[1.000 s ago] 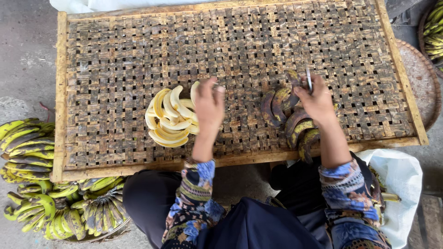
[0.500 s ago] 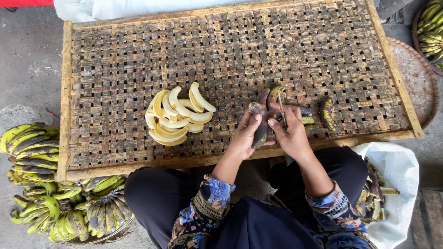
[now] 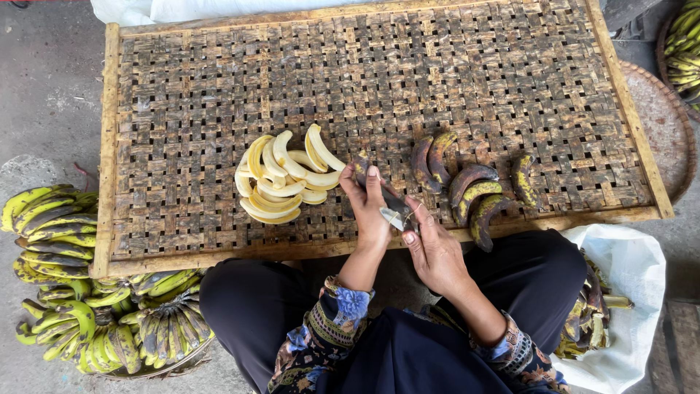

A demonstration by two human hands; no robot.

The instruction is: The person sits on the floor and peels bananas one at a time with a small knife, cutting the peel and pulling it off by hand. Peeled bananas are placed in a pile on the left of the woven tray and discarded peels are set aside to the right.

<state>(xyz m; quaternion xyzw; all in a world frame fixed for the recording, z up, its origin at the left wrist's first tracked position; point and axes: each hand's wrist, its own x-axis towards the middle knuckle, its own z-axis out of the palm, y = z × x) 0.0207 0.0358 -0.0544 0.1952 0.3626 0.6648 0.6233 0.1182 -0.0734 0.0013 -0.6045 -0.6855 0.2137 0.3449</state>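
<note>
My left hand (image 3: 370,211) grips a dark, overripe banana (image 3: 386,195) just above the near edge of the woven tray (image 3: 182,87). My right hand (image 3: 432,252) holds a small knife (image 3: 403,217) whose blade rests against that banana. A pile of peeled pale-yellow bananas (image 3: 284,177) lies on the tray just left of my hands. Several unpeeled dark bananas (image 3: 470,191) lie on the tray to the right.
Bunches of green-yellow bananas (image 3: 73,277) sit on the ground at the left. A white sack (image 3: 620,292) with banana peels is at the right by my knee. A round woven tray (image 3: 660,117) and more bananas (image 3: 685,44) are at the far right.
My left hand left the peeled pile and my right hand left the dark bananas. Both hands came together at the tray's near edge on one dark banana, with the knife against it.
</note>
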